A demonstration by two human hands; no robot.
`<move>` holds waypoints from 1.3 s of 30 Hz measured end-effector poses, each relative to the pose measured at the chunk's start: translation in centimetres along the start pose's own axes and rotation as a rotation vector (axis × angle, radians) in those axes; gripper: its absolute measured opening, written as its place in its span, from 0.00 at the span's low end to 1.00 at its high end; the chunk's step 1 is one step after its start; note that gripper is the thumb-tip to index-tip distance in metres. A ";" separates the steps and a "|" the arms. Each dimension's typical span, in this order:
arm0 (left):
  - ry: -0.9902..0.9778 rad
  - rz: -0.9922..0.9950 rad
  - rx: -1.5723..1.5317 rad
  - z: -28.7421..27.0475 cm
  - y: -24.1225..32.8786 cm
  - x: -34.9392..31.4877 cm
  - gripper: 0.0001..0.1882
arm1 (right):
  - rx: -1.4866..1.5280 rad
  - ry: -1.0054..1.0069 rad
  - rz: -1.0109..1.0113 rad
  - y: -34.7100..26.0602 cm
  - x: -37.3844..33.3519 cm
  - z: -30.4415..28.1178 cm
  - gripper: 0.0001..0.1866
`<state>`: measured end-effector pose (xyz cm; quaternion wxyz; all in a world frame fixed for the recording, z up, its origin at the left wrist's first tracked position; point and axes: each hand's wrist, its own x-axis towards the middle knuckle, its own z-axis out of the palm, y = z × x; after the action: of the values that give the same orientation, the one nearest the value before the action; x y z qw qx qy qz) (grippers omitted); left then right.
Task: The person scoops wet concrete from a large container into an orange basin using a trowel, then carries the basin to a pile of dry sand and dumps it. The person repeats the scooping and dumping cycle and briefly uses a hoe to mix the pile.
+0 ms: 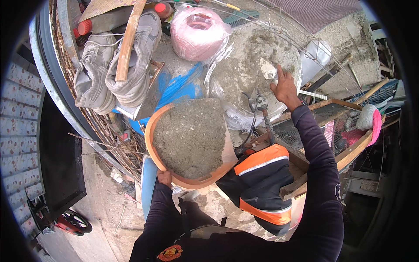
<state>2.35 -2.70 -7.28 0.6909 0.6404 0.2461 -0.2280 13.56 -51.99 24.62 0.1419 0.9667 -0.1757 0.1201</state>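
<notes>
My left hand (165,178) is closed on the lower left rim of an orange-brown, round-edged tray (152,153). Grey, grainy wet-looking mortar (187,135) fills most of it. Farther right, my right hand (286,89) is over a broad round surface coated in grey mortar (235,72), wrapped at its edge in clear plastic. Its thumb and forefinger are pressed around a whitish, crusted lump (268,70), whose kind I cannot make out. Just below that hand is a metal pipe fitting (262,102) with a dark cable.
Grey sneakers (94,74) under a wooden strip (131,41) lie at the far left, beside a pink roll of plastic twine (198,35). A black and orange cloth (264,174) hangs nearby. At right is a wood-framed mesh screen (314,122); thin wire rods (305,50) cross behind.
</notes>
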 end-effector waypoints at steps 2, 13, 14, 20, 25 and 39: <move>-0.025 0.042 -0.017 -0.5 -0.3 0.0 0.12 | 0.447 -0.183 -0.105 -5.3 -0.6 -3.0 0.24; -0.014 -0.006 0.076 0.3 1.7 -0.9 0.13 | 1.184 -0.973 0.102 -18.2 -29.5 -8.8 0.19; 0.008 -0.019 0.020 0.3 1.7 -1.1 0.14 | 1.181 -0.858 0.174 -19.6 -30.7 -7.0 0.18; -0.033 -0.040 0.051 0.9 2.2 -0.7 0.12 | 0.695 0.154 0.557 -21.3 -22.1 9.5 0.17; 0.024 -0.042 0.088 1.1 3.9 -1.4 0.07 | 0.469 -0.465 0.933 -18.2 -18.4 20.2 0.18; 0.003 -0.005 0.034 -1.5 1.2 -0.2 0.07 | 0.595 -0.133 0.862 -19.7 -19.1 18.5 0.29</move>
<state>2.85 -1.14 -6.29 0.6789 0.6520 0.2447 -0.2327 6.88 -34.34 -2.60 -0.2123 0.8107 -0.5244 0.1505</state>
